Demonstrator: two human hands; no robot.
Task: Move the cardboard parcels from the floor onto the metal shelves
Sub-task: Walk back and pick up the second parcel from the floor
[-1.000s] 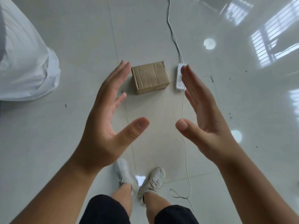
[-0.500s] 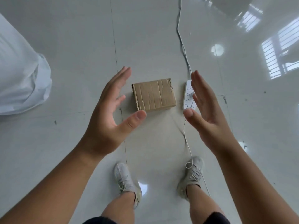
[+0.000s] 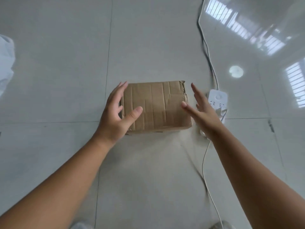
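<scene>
A brown cardboard parcel [image 3: 156, 104], wrapped in tape and creased, lies flat on the pale tiled floor. My left hand [image 3: 116, 114] is at its left side, fingers spread, with the thumb over the top near the front left corner. My right hand [image 3: 200, 111] hovers at the right side, fingers apart, thumb over the parcel's right edge. Whether either hand touches the cardboard is hard to tell. Neither hand grips it. No metal shelves are in view.
A white power strip [image 3: 217, 99] lies just right of the parcel, behind my right hand, with its white cable [image 3: 208, 53] running to the far edge and another lead trailing toward me. A white bag [image 3: 5, 63] sits at the left edge. Glossy floor all around.
The view has dropped closer to the floor and the parcel looks much larger. Both hands have reached forward and down from in front of the parcel to its two sides.
</scene>
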